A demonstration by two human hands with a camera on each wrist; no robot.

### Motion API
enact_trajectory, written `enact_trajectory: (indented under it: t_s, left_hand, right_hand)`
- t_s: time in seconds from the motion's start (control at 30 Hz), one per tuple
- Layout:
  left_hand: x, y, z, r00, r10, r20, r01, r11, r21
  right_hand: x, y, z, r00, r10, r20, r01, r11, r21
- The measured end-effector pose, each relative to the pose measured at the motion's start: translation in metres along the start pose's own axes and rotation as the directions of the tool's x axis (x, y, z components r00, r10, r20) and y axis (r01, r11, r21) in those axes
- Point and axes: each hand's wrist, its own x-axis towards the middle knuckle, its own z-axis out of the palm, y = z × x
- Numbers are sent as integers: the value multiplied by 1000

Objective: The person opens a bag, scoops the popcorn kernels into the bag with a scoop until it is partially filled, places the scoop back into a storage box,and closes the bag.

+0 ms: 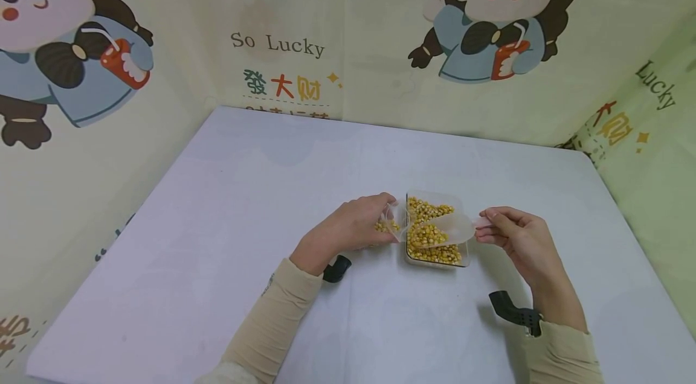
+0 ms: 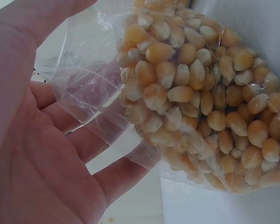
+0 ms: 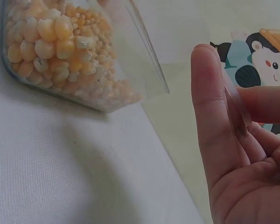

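A clear plastic bag of corn kernels lies between the thumb and fingers of my left hand. Its transparent film wrinkles across those fingers. Just to the right stands a clear rectangular container of yellow kernels. Over this container is a translucent scoop with kernels in its bowl, its front end close to the bag. My right hand pinches the scoop's handle between thumb and fingers. The bag's opening cannot be made out clearly.
Everything stands on a white-covered table. A cream curtain with cartoon figures and lettering hangs behind and at both sides. Black camera mounts are strapped at both wrists.
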Motion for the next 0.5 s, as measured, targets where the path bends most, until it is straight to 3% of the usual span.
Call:
enact_trajectory:
  t_s: [0.5]
  left_hand:
    - [-1,-1,1,1000,20,-11,-20,1000,2]
  right_hand:
    - [-1,0,-4,999,-35,26,32,995,96]
